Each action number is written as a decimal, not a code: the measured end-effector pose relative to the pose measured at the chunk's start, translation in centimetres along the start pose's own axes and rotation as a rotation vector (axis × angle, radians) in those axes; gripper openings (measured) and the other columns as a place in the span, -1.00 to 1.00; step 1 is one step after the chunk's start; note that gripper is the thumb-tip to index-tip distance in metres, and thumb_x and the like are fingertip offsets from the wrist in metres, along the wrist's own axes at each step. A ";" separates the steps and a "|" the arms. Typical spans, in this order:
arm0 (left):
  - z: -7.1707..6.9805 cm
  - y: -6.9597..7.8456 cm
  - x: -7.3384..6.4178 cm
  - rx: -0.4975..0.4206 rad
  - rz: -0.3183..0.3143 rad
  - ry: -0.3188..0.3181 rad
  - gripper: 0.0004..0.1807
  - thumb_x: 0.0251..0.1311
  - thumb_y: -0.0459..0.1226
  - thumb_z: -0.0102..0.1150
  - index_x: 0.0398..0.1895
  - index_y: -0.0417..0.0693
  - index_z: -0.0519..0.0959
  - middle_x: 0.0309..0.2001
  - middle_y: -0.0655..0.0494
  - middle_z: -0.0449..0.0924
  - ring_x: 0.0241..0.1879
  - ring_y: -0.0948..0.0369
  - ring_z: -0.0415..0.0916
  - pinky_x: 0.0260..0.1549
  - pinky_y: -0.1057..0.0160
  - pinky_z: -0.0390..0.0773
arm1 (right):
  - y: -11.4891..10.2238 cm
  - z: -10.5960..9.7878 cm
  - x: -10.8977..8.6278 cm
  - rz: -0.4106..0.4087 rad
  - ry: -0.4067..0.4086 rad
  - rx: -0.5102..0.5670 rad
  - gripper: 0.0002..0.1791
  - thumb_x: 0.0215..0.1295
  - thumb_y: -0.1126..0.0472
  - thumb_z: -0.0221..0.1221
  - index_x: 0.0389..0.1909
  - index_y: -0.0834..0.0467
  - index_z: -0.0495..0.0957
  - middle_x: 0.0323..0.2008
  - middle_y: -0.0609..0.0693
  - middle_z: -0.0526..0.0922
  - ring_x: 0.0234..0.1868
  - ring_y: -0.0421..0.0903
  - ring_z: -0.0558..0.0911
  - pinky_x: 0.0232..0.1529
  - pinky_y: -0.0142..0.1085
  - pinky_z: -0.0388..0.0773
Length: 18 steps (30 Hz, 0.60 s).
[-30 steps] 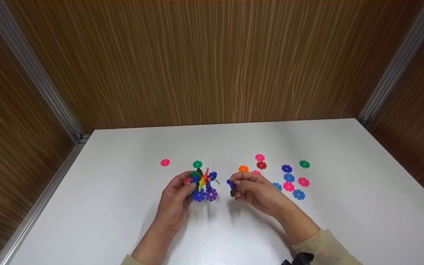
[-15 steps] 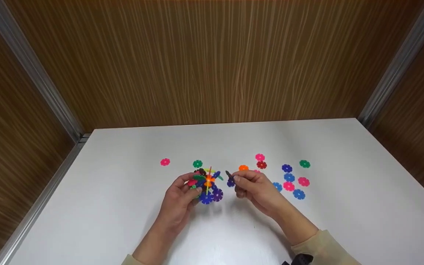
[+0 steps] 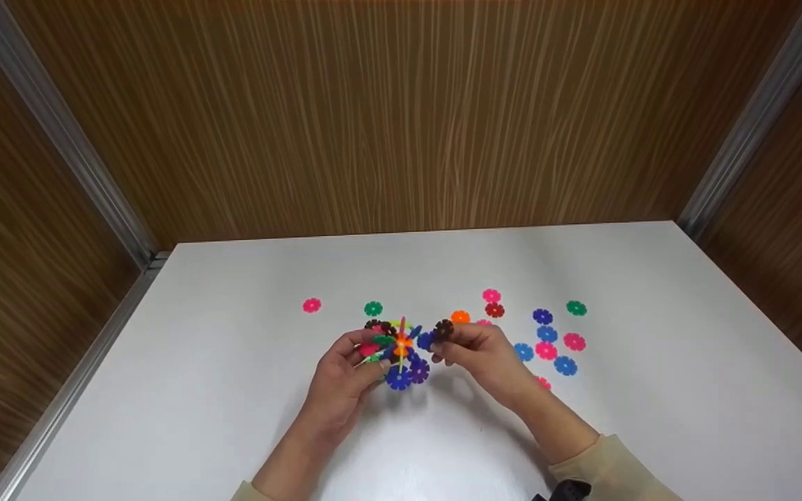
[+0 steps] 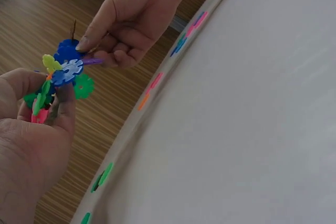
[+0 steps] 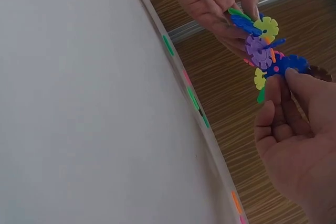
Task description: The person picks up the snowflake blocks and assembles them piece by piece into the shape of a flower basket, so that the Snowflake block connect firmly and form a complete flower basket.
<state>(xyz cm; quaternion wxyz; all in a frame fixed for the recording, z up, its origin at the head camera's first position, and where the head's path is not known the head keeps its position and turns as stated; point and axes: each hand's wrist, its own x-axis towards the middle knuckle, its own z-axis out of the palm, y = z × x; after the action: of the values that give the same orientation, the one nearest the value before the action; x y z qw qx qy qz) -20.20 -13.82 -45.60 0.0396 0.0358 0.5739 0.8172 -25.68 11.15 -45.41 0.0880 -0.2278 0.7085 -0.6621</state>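
My left hand grips a cluster of notched plastic snowflake discs joined edge to edge. An orange disc sits at its middle, with blue, purple, green, pink and yellow-green discs around it. Between thumb and fingers, my right hand pinches a blue disc with a dark brown disc joined to it. In the right wrist view this blue disc lies against the cluster, near a purple disc; whether their notches are engaged I cannot tell. Both hands are above the table, and fingers hide part of the cluster.
Loose discs lie on the white table. A pink disc and a green disc are behind my left hand. Several more, including a light blue disc, are spread to the right. Wood-grain panels enclose the back and sides.
My left hand has shifted slightly right with the cluster. My right hand has turned its pair of discs, bringing the brown disc up and the blue one over to the cluster's right side.
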 end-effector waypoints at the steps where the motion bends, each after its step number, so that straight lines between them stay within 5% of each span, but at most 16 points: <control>1: 0.0 0.0 0.0 0.003 0.002 -0.007 -0.48 0.33 -0.50 0.31 0.34 -0.24 0.47 0.30 -0.21 0.53 0.20 0.00 0.63 0.18 0.13 0.65 | 0.0 0.1 0.0 -0.004 0.002 -0.010 -0.83 0.51 0.32 0.26 -0.06 0.33 0.76 -0.09 0.31 0.75 -0.12 0.02 0.73 0.05 -0.14 0.71; 8: 0.1 -0.2 0.1 0.020 0.017 -0.042 -0.44 0.32 -0.52 0.30 0.39 -0.22 0.51 0.38 -0.22 0.44 0.24 0.00 0.59 0.19 0.11 0.64 | -0.2 0.4 0.0 -0.015 0.024 -0.052 -0.85 0.47 0.33 0.31 -0.05 0.24 0.79 -0.11 0.16 0.79 -0.12 0.07 0.76 0.04 -0.16 0.73; 18: 0.2 -0.4 0.1 0.050 0.020 -0.008 -0.51 0.27 -0.54 0.32 0.28 -0.27 0.55 0.30 -0.24 0.48 0.15 -0.01 0.62 0.16 0.13 0.66 | -0.3 0.5 -0.1 -0.038 0.053 -0.074 -0.81 0.49 0.39 0.23 -0.06 0.25 0.80 -0.14 0.16 0.81 -0.11 0.10 0.77 0.07 0.03 0.73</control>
<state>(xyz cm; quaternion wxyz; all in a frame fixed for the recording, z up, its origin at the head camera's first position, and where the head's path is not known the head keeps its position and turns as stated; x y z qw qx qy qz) -20.27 -13.51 -45.87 0.0326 0.0456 0.5937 0.8027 -25.29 10.72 -45.24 0.0482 -0.2266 0.7300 -0.6430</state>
